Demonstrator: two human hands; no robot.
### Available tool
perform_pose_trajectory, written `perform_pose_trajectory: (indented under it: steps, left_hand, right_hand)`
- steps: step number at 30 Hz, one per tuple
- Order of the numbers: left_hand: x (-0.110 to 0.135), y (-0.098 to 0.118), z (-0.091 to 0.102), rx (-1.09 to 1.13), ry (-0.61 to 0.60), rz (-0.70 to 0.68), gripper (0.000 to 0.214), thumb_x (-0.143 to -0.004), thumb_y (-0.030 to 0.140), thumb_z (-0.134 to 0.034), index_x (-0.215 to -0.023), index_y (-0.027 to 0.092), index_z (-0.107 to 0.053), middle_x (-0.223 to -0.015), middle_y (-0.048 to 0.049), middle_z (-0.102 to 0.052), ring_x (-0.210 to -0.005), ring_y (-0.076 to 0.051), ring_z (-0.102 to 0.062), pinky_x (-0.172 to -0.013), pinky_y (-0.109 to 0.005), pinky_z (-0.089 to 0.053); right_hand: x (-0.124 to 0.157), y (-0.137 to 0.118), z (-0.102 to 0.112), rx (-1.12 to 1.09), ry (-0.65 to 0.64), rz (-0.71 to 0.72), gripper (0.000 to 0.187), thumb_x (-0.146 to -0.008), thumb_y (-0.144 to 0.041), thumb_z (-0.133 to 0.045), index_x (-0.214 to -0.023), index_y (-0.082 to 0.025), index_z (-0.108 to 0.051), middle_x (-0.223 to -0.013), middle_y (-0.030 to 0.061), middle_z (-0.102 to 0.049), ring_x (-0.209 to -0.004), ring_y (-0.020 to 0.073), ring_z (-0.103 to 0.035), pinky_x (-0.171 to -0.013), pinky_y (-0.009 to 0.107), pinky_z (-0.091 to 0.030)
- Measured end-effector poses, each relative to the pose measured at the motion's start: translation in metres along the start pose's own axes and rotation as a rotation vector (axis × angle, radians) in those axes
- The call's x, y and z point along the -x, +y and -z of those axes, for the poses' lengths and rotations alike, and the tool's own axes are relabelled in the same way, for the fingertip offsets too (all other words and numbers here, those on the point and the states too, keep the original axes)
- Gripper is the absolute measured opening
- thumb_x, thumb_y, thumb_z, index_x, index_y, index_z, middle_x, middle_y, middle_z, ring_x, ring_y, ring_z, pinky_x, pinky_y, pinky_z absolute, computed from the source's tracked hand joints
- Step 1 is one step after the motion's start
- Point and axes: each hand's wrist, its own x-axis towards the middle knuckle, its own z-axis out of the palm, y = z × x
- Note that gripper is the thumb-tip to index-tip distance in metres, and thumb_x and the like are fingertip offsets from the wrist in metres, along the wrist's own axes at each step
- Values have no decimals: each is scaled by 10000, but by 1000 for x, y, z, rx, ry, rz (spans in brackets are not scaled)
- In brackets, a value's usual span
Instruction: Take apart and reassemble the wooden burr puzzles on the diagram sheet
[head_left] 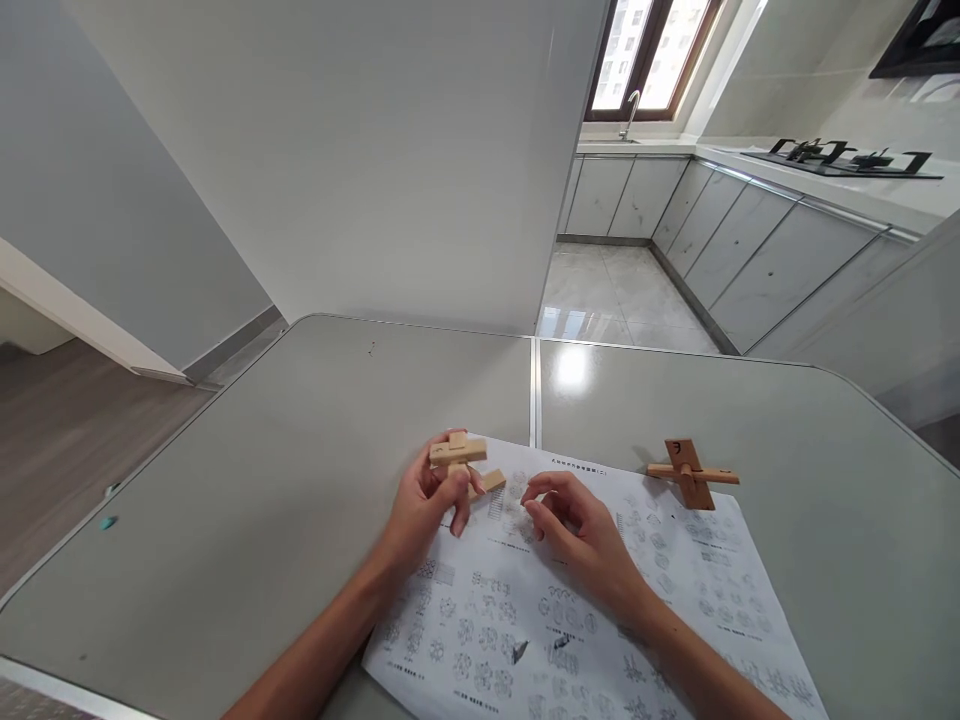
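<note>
Resting at the upper right corner of the printed sheet on the worktop, a crossed wooden assembly is found already joined, while paler wooden pieces, set crosswise, are gripped by the fingers of the left hand over the sheet's upper left edge. One pale block just beside those fingers is judged not yet fitted, though its hidden end cannot be verified. The right hand is held near with curled, parted fingers, nothing being seen in them.
</note>
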Motion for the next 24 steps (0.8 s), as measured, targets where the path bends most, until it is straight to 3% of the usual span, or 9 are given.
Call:
perform_pose_trajectory:
  steps: [3, 5, 9, 13, 17, 20, 24]
  left_hand:
    - [-5, 3, 3, -45, 219, -51, 602, -908, 507, -758, -1332, 174, -489, -839, 14, -724, -492, -65, -532, -606, -248, -463]
    - [-6, 2, 3, -57, 274, -51, 619, -891, 515, -774, -1321, 174, -487, -835, 13, -728, -571, -100, -600, -679, -268, -499]
    - [-5, -3, -2, -44, 171, 32, 635, -884, 517, -782, -1327, 179, -477, -851, -1, -739, -649, -144, -673, -730, -296, -515]
    - [-2, -6, -5, -10, -1, 124, 614, -904, 517, -768, -1327, 178, -480, -847, -12, -739, -646, -154, -675, -742, -320, -523]
    - [-1, -6, -4, 23, -39, 128, 591, -920, 528, -753, -1318, 176, -495, -862, -18, -723, -664, -153, -672, -733, -314, -511]
    - [-1, -4, -4, 5, -22, 107, 616, -912, 533, -762, -1327, 172, -485, -865, -16, -718, -650, -138, -648, -717, -299, -498]
    - [-2, -4, -6, -14, -5, 96, 664, -880, 547, -789, -1336, 185, -470, -869, -15, -727, -634, -133, -643, -691, -290, -493]
  right_hand:
    - [1, 1, -1, 54, -13, -5, 258, -1040, -485, -594, -1077, -236, -648, -744, -3, -634, -645, 167, -557, -610, 297, -449]
    - [1, 1, -2, 77, -12, -9, 259, -1043, -485, -588, -1065, -235, -649, -683, -22, -585, -630, 167, -533, -602, 296, -435]
    - [0, 1, -3, 99, 10, 10, 254, -1039, -481, -592, -1041, -234, -650, -766, 0, -606, -653, 167, -546, -589, 287, -449]
    - [-1, 4, -3, 175, 37, 101, 215, -1025, -408, -624, -1168, -248, -647, -1057, 64, -654, -681, 159, -586, -633, 304, -525]
    - [0, 6, -4, 306, -38, 223, 323, -983, -340, -684, -1297, -285, -634, -1316, 116, -607, -970, 237, -670, -783, 362, -594]
    - [2, 4, -6, 400, -95, 276, 334, -940, -321, -750, -1261, -299, -661, -1305, 114, -616, -1125, 288, -653, -881, 419, -599]
    - [1, 3, -7, 468, -151, 355, 176, -920, -275, -786, -1060, -283, -680, -1170, 92, -673, -1097, 299, -640, -904, 468, -577]
